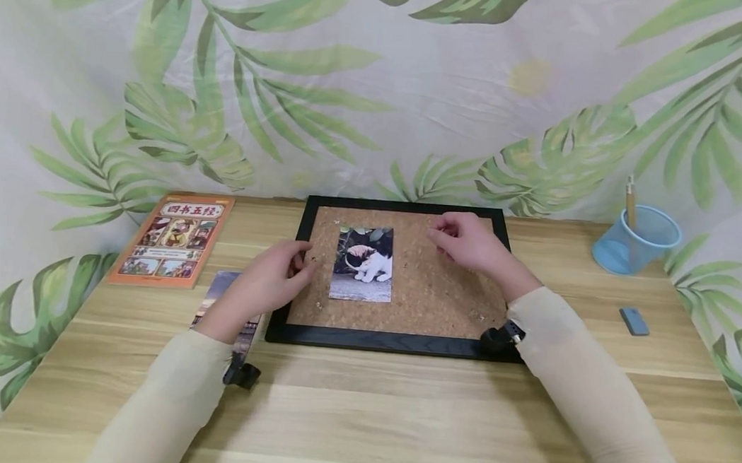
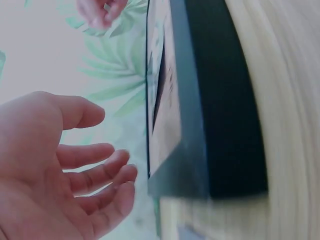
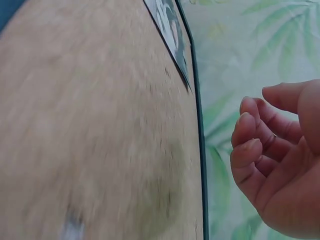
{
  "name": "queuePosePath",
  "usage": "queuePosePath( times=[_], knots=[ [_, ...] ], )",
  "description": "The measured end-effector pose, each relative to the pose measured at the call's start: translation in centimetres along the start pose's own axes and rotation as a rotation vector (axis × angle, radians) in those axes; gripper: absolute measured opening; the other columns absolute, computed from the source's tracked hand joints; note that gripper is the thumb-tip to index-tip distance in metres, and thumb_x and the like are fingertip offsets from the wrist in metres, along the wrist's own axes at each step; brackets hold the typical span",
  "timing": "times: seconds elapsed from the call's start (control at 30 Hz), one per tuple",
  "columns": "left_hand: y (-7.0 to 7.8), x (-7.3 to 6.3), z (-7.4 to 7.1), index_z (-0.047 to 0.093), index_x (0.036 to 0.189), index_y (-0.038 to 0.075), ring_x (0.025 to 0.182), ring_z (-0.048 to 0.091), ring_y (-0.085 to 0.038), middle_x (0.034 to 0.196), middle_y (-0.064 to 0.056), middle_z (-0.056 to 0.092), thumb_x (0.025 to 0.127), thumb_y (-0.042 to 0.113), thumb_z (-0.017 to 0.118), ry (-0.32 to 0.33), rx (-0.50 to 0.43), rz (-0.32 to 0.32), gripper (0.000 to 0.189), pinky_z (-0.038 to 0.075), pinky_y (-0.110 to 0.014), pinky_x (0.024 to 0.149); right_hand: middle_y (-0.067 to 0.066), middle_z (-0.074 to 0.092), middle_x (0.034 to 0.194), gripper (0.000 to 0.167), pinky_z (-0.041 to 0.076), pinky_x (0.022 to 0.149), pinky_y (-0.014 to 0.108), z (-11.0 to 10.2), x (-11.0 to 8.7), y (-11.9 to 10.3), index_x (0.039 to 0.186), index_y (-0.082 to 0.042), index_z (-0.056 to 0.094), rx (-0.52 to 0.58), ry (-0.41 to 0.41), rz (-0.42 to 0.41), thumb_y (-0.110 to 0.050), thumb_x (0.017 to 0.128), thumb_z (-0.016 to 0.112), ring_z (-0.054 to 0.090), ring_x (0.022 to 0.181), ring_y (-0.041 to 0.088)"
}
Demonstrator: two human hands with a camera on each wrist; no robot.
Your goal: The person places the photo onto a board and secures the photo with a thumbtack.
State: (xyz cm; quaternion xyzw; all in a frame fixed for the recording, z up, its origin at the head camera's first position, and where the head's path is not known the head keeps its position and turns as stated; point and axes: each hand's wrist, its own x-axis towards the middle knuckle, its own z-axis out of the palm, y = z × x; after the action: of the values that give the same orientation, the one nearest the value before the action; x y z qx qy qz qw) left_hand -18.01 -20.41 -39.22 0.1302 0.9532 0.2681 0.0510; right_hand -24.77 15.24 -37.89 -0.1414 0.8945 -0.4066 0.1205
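A cork board [image 1: 437, 303] in a black frame lies on the table, with a photo of a black-and-white cat [image 1: 362, 265] on its left half. Small clear pins [image 1: 319, 305] sit near the cork's corners. My left hand [image 1: 269, 278] hovers by the frame's left side, fingers loosely bent; in the left wrist view the palm [image 2: 30, 170] holds nothing. Over the upper right of the cork is my right hand [image 1: 469, 244]. Its thumb and loosely curled fingers [image 3: 245, 155] stand apart in the right wrist view, with nothing between them.
Partly under my left forearm lies another picture [image 1: 246, 337]. An orange book [image 1: 175, 241] is at the back left. To the right stand a blue mesh pen cup [image 1: 628, 244] with pencils and a small blue-grey block [image 1: 635, 322]. A leaf-patterned cloth [image 1: 429, 107] hangs behind.
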Motion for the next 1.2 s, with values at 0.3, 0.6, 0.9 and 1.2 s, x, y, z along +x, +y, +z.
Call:
queuePosePath(
  times=[0.3, 0.6, 0.9, 1.2],
  knots=[
    [-3.2, -4.7, -2.3, 0.054, 0.152, -0.005, 0.099, 0.068, -0.037, 0.123, -0.027, 0.066, 0.108, 0.032, 0.063, -0.010, 0.120, -0.104, 0.058, 0.056, -0.054, 0.081, 0.020, 0.070, 0.089, 0.026, 0.050, 0.062, 0.030, -3.4, -4.9, 3.7, 0.116, 0.005, 0.071, -0.039, 0.072, 0.006, -0.018, 0.112, 0.059, 0.063, 0.074, 0.026],
    [-7.0, -8.7, -3.0, 0.041, 0.160, -0.006, 0.121, 0.049, -0.058, 0.144, -0.041, 0.043, 0.099, 0.051, 0.075, -0.077, 0.189, -0.206, 0.089, 0.050, -0.071, 0.087, 0.015, 0.073, 0.099, 0.030, 0.051, 0.072, 0.032, -5.6, -8.6, 7.1, 0.117, 0.001, 0.073, -0.171, 0.174, 0.063, -0.026, 0.110, 0.063, 0.061, 0.084, 0.021],
    [-8.3, -9.5, -2.8, 0.031, 0.164, -0.007, 0.124, 0.040, -0.065, 0.146, -0.046, 0.034, 0.090, 0.051, 0.085, -0.102, 0.155, -0.256, 0.108, 0.047, -0.073, 0.088, 0.020, 0.074, 0.105, 0.026, 0.049, 0.074, 0.031, -6.8, -10.2, 11.3, 0.113, 0.004, 0.073, -0.206, 0.221, 0.127, -0.019, 0.106, 0.067, 0.062, 0.086, 0.022],
    [-9.2, -9.7, -2.9, 0.032, 0.162, -0.011, 0.098, 0.053, -0.041, 0.131, -0.041, 0.042, 0.091, 0.037, 0.088, -0.072, 0.078, -0.247, 0.102, 0.050, -0.052, 0.078, 0.021, 0.073, 0.105, 0.030, 0.048, 0.076, 0.033, -6.8, -10.5, 13.0, 0.118, 0.006, 0.071, -0.228, 0.195, 0.217, -0.021, 0.106, 0.068, 0.063, 0.091, 0.026]
  ],
)
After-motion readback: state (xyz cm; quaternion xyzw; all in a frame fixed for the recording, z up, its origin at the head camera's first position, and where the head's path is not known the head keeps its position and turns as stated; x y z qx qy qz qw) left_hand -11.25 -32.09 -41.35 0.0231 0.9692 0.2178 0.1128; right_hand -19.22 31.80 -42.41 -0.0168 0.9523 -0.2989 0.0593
